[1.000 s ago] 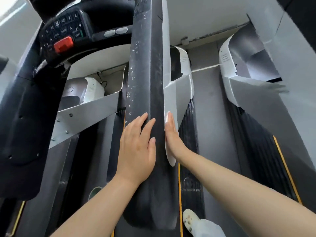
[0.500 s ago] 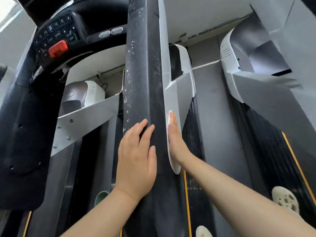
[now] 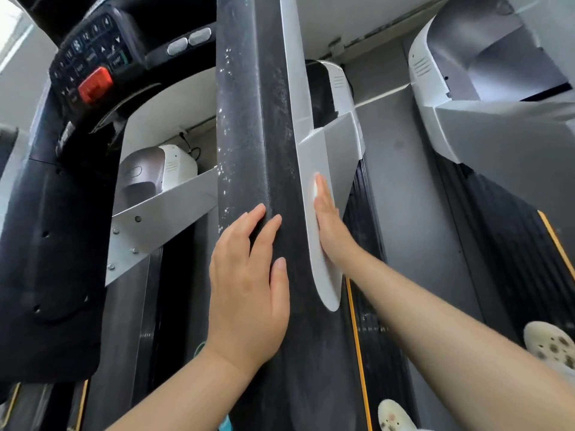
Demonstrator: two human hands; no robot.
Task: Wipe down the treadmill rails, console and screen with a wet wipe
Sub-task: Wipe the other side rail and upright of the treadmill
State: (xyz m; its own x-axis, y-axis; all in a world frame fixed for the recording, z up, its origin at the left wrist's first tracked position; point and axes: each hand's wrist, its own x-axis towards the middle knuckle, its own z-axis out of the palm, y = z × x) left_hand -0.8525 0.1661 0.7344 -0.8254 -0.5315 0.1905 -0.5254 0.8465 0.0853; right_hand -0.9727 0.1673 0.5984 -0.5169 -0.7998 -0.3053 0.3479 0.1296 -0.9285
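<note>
Both hands (image 3: 249, 290) (image 3: 329, 225) slid up the rail (image 3: 258, 135); keypad (image 3: 90, 57) writing unreadable.

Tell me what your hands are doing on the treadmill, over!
Left hand flat on the black rail. Right hand pressing a white wipe against the rail's grey side panel. White specks remain higher up. Nothing in the way.

The rail (image 3: 258, 169) is a broad black bar running from the bottom of the view up to the top edge, its surface speckled with pale flecks – densest along its left side. A grey-white panel (image 3: 314, 194) lines its right flank, ending low in a rounded tip. The console (image 3: 93, 66) sits upper left – black, with a keypad and a red stop button (image 3: 95, 84).
</note>
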